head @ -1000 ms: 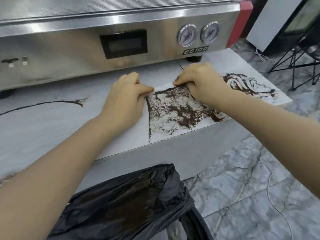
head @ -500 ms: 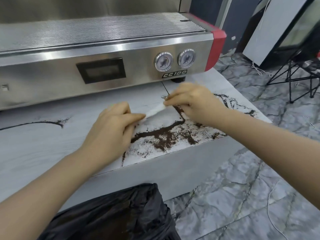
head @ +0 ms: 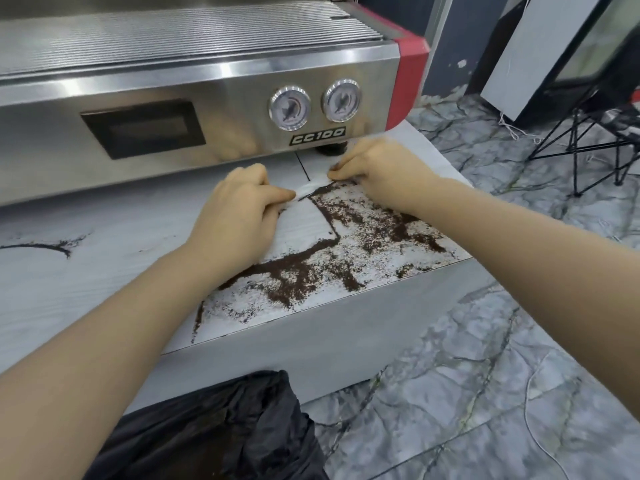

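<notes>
Dark coffee grounds (head: 311, 268) lie scattered over the right end of a pale counter (head: 86, 271). Both hands hold a small white card or paper strip (head: 311, 188) between them, edge down on the counter just behind the grounds. My left hand (head: 239, 209) pinches its left end with thumb and curled fingers. My right hand (head: 381, 171) pinches its right end. A swept line of grounds runs from the strip toward the counter's front edge.
A steel espresso machine (head: 207, 109) with two gauges stands right behind the hands. A black bin bag (head: 221, 431) gapes below the counter's front edge. A thin line of grounds (head: 45, 245) lies at the left. Marble floor and a black wire stand (head: 588, 140) are at the right.
The hands lifted the strip from the grounds, carried it back toward the machine and set it down again behind the spill. The grounds now form a raked line nearer the front edge.
</notes>
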Tool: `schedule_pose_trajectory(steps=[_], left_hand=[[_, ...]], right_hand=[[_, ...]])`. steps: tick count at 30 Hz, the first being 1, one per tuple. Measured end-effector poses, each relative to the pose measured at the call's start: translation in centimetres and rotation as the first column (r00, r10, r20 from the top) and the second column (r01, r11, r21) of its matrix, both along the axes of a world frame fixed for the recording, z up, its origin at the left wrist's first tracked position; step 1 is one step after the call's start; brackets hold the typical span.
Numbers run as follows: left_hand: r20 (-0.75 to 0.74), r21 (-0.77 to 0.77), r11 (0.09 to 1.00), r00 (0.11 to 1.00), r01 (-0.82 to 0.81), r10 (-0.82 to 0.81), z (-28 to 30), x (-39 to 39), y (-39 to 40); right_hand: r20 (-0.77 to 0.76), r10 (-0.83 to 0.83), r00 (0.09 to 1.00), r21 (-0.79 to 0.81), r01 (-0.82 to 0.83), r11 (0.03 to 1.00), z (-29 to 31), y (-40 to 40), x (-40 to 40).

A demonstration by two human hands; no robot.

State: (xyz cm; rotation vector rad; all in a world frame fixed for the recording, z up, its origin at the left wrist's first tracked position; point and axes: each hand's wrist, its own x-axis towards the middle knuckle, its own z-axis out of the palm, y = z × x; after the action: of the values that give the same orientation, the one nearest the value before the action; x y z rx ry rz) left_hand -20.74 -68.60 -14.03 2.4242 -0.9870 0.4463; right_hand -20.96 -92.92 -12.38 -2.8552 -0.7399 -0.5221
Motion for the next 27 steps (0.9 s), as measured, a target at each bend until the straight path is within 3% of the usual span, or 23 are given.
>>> schedule_pose_trajectory(steps=[4, 10, 15, 21, 27], left_hand=[[-0.046, 0.004, 0.996, 0.995, 0.089, -0.089, 0.4, -0.1, -2.7], [-0.043, 0.013, 0.961, 0.960, 0.277, -0.276, 0.3, -2.4, -2.6], [-0.059, 0.016, 0.940, 0.939, 0.340, -0.339, 0.1, -4.4, -1.4], [-0.054, -0.126, 0.982, 0.987, 0.141, -0.149, 0.3, -2.1, -3.8], [-0.055, -0.071, 0.997, 0.998, 0.021, -0.025, -0.6, 0.2, -7.5]], right_hand=[[-0.052, -0.098, 0.994, 0.070, 0.101, 0.992, 0.2, -2.7, -3.0], [-0.016, -0.084, 0.996, 0.123, 0.086, 0.989, -0.2, -3.9, -9.7], [-0.057, -0.063, 0.996, 0.157, 0.071, 0.985, 0.1, -3.6, -12.7], [0.049, -0.113, 0.992, 0.190, 0.102, 0.977, 1.8, -4.5, -6.8], [-0.110, -0.203, 0.973, 0.146, 0.218, 0.965, 0.9, -6.6, -2.1]])
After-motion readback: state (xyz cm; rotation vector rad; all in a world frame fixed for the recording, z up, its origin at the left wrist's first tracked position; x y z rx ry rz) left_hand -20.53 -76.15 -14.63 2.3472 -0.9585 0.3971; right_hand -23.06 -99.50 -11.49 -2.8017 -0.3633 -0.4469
